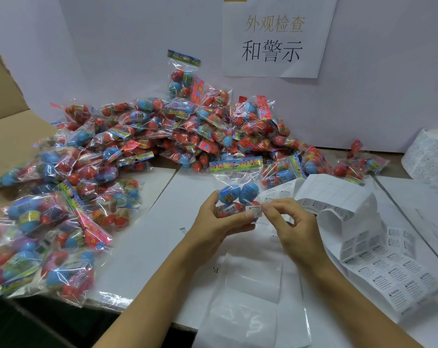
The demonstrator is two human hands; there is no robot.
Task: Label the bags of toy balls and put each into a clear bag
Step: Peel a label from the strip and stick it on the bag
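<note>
My left hand point(219, 219) grips a small bag of toy balls point(238, 187) from below, its blue and red balls upright and its colourful header card on top. On the bag's lower right front sits a white warning label point(254, 211). My right hand point(287, 217) pinches that label's right edge with thumb and forefinger. A stack of flat clear bags point(253, 297) lies on the table below my hands. A strip of label sheets point(378, 267) trails off to the right.
A large pile of toy ball bags point(162, 136) fills the back and left, spilling into an open cardboard box point(9, 131). A label roll point(431, 151) stands at the far right. A white partition with a paper sign point(275, 38) closes the back.
</note>
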